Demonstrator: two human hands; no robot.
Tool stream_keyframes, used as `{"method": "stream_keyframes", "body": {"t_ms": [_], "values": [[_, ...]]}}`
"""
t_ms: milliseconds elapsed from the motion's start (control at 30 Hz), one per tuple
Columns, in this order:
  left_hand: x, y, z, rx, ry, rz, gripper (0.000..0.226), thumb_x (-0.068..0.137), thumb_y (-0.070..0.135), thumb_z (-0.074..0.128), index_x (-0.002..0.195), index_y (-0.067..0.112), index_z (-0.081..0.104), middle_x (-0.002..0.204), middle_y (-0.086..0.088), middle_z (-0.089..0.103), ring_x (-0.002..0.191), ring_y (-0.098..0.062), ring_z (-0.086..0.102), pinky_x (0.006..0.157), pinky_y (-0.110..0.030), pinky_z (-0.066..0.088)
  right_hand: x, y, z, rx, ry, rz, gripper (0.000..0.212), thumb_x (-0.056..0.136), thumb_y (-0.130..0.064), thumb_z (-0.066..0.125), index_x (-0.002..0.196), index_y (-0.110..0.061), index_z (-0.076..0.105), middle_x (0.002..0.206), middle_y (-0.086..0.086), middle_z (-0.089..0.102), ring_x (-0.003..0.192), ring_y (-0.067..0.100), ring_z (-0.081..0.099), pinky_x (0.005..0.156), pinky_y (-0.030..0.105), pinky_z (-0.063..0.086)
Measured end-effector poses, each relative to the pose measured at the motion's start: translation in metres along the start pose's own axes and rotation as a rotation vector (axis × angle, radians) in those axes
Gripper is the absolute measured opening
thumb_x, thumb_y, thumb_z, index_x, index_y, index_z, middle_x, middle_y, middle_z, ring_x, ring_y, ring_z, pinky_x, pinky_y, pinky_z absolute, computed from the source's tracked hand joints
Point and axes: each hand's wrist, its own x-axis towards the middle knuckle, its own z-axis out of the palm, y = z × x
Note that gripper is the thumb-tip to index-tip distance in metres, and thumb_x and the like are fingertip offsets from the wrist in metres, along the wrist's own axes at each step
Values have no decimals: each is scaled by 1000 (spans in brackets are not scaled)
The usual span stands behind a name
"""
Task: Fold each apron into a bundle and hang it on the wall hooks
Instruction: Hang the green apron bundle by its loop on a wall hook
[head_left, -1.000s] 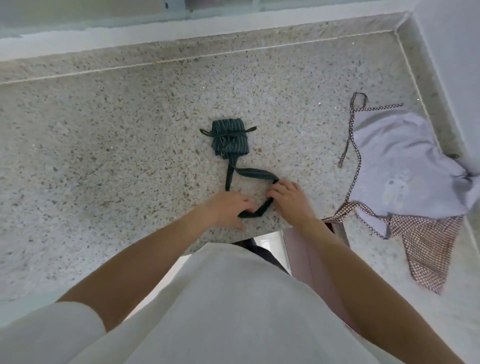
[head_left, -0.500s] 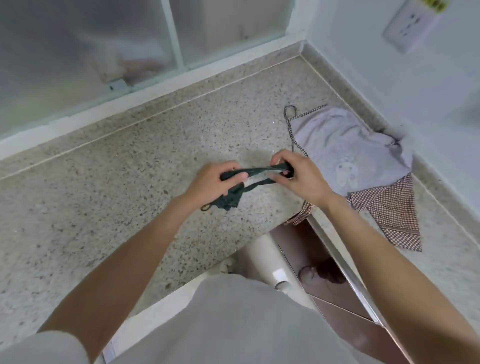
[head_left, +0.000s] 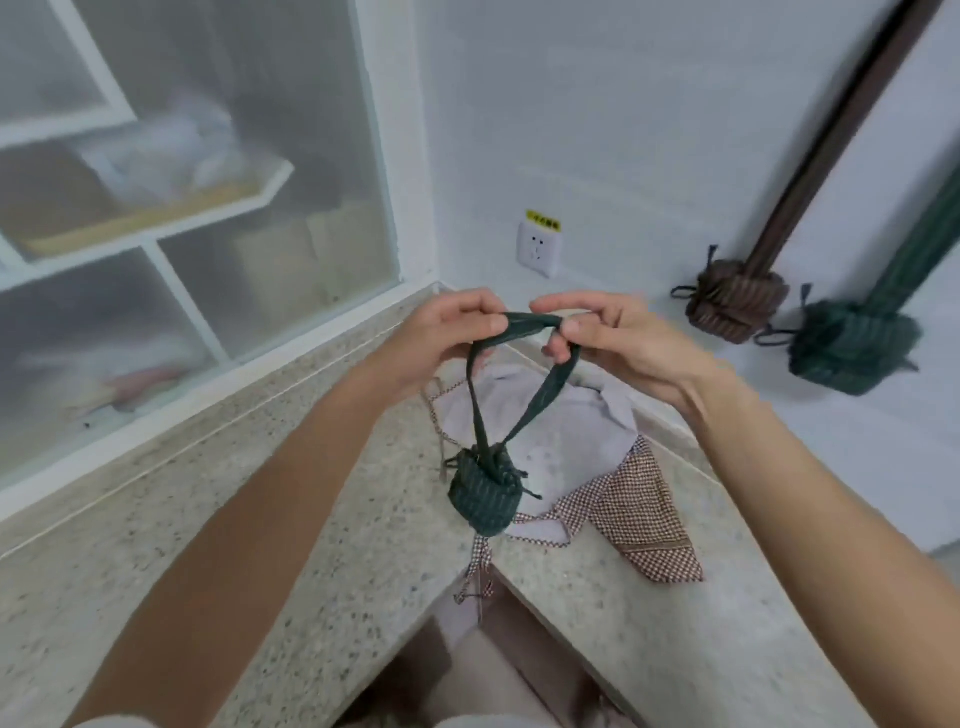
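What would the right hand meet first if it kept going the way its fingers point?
The left hand, probably: the right hand points leftward along the green strap both pinch. Depth is unclear.

Three folded apron bundles are showing: one green bundle (head_left: 485, 491) hanging near, one brown bundle (head_left: 735, 301) and one more green bundle (head_left: 852, 348) hanging far right. One unfolded apron (head_left: 587, 467) is lying on the counter. One wall socket (head_left: 540, 247) is showing. Two hands are showing.

Both hands, left hand (head_left: 447, 338) and right hand (head_left: 618, 340), pinch the strap loop (head_left: 530, 325); the green bundle (head_left: 485, 493) dangles above the worktop (head_left: 311, 545).
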Motion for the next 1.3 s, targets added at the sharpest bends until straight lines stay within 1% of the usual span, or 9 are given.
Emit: {"method": "stream_keyframes", "body": {"t_ms": [100, 200, 333, 533, 633, 900, 1000, 1167, 1300], "values": [[33, 27, 20, -105, -12, 97, 12, 68, 28, 65, 77, 20, 65, 57, 8, 50, 55, -8, 46, 51, -19, 40, -14, -31, -31, 19, 62, -42, 30, 80, -20, 58, 107, -9, 63, 75, 1, 66, 66, 13, 57, 82, 31, 51], [65, 48, 35, -94, -12, 150, 20, 71, 21, 67, 87, 12, 59, 58, 7, 50, 54, -9, 44, 51, -19, 39, -22, -56, -50, -182, 182, -54, 27, 83, -13, 60, 106, 0, 61, 85, 3, 68, 64, 10, 55, 70, 22, 49], [105, 71, 58, -14, -124, 158, 14, 77, 16, 59, 91, 14, 60, 60, 10, 51, 55, -8, 43, 51, -19, 37, -37, -74, -78, -296, 340, -112, 14, 91, -11, 55, 97, -2, 65, 101, 6, 67, 90, 12, 62, 79, 20, 48], [155, 89, 93, 335, -482, 231, 38, 75, 12, 73, 105, 21, 52, 72, 5, 49, 67, -8, 47, 65, -16, 39, -76, -97, -97, 8, 422, -110, 20, 94, -21, 47, 77, -11, 51, 69, 2, 46, 64, 14, 50, 61, 24, 49], [179, 95, 119, 255, -492, 349, 29, 80, 10, 67, 99, 22, 49, 78, 3, 54, 66, -5, 54, 65, -17, 44, -101, -104, -105, -138, 547, -79, 15, 86, -27, 57, 93, -13, 56, 68, 1, 53, 60, 13, 47, 54, 24, 39], [231, 119, 201, 142, -466, 696, 27, 85, -1, 61, 76, 19, 46, 111, 3, 58, 97, -11, 61, 82, -27, 52, -158, -154, -126, -319, 849, -252, 16, 84, -13, 63, 100, -17, 62, 82, 4, 65, 82, 14, 62, 83, 32, 45], [244, 130, 228, 166, -334, 862, 24, 77, 8, 73, 74, 26, 58, 90, 7, 49, 70, -8, 47, 68, -24, 42, -177, -173, -131, -328, 907, -298, 27, 87, 0, 46, 100, -14, 65, 100, 10, 68, 86, 20, 63, 76, 28, 51], [244, 149, 265, 70, -476, 769, 16, 85, 11, 66, 91, 26, 67, 71, 6, 52, 61, -6, 47, 62, -17, 41, -204, -192, -133, -619, 1063, -318, 48, 84, 16, 40, 117, -11, 60, 116, 6, 65, 80, 18, 66, 71, 25, 54], [236, 157, 295, -7, -696, 588, 22, 98, 25, 44, 106, 15, 62, 99, -1, 67, 89, -13, 66, 78, -28, 55, -220, -202, -140, -1014, 1307, -283, 41, 87, 5, 46, 116, -18, 62, 107, -4, 67, 81, 12, 69, 67, 22, 54]]}}
